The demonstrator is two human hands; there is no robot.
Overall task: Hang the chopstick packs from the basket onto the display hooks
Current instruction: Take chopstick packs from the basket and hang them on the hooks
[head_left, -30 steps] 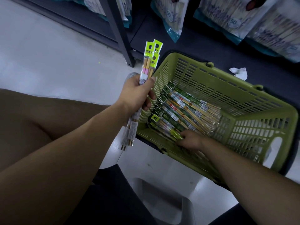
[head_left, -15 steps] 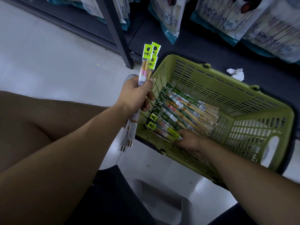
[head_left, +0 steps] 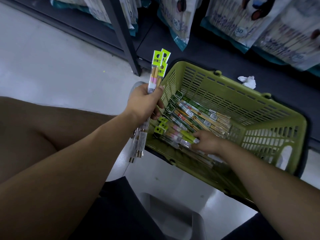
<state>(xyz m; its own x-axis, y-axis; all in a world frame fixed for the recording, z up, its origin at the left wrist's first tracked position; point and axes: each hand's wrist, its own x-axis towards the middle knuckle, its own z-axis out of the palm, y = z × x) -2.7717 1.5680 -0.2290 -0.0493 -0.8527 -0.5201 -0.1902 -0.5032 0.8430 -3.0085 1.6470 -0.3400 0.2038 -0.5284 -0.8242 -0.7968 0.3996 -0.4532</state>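
1. Basket [head_left: 242, 85]: green, slatted, sitting at the foot of the dark shelf [head_left: 207, 54].

2. Left grip [head_left: 143, 103]: you are holding it just outside the basket's left wall. Its fingers are curling tight round the held packs [head_left: 156, 73]. This small bundle is standing upright, with its lime header cards rising above the basket rim and its lower ends hanging past your wrist.

3. Right grip [head_left: 207, 141]: you are reaching it into the basket's near left part. Thumb and fingers are pinching the near end of a lime pack [head_left: 183, 137], which is lying flat on the basket bottom.

4. Green packs [head_left: 195, 115]: lying in a slanted stack in the basket's middle, just beyond the lime pack, with their headers pointing at the left wall.

5. Tissue [head_left: 247, 81]: white, crumpled, lying on the shelf just behind the basket's far rim.

6. Bags [head_left: 176, 19]: large and printed, hanging above and behind the basket.

7. Post [head_left: 124, 37]: dark metal, standing near the basket's far left corner.
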